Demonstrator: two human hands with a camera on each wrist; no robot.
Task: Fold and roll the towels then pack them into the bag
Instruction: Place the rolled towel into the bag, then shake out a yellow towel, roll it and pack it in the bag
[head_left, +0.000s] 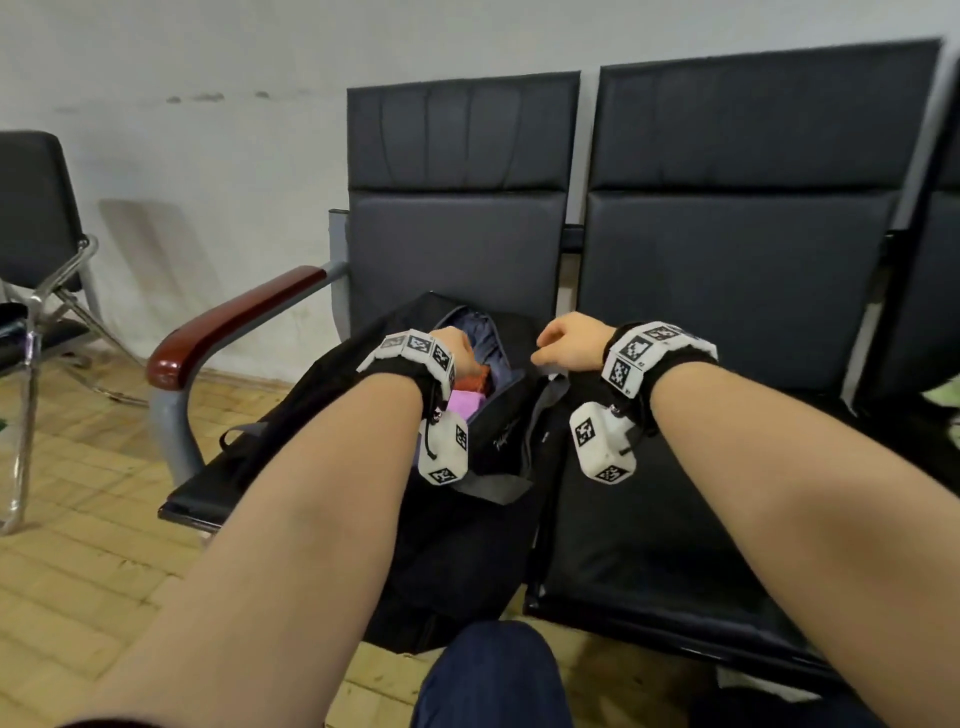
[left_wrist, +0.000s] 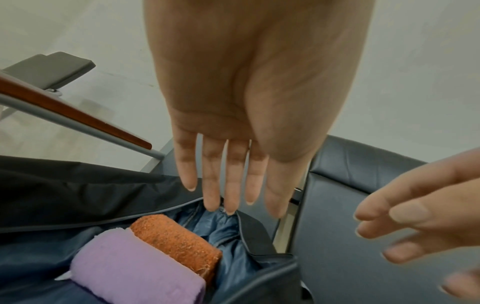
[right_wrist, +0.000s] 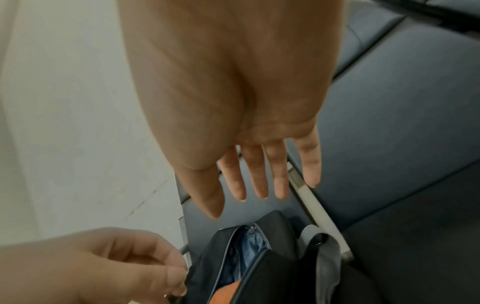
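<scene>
Left wrist: fuzzy orange roll (left_wrist: 176, 240), smooth lilac roll (left_wrist: 135, 275).

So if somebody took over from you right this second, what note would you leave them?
Left hand: fingertips at the rim of the open bag; whether it pinches the rim is unclear.
Right hand: open, empty, beside the bag, above the bench seat.
Done: orange towel and purple towel, both rolled, lie side by side inside the bag.
Left: a pale green thing lies at the far right, perhaps another towel; check it. The bag is not yet closed.
</scene>
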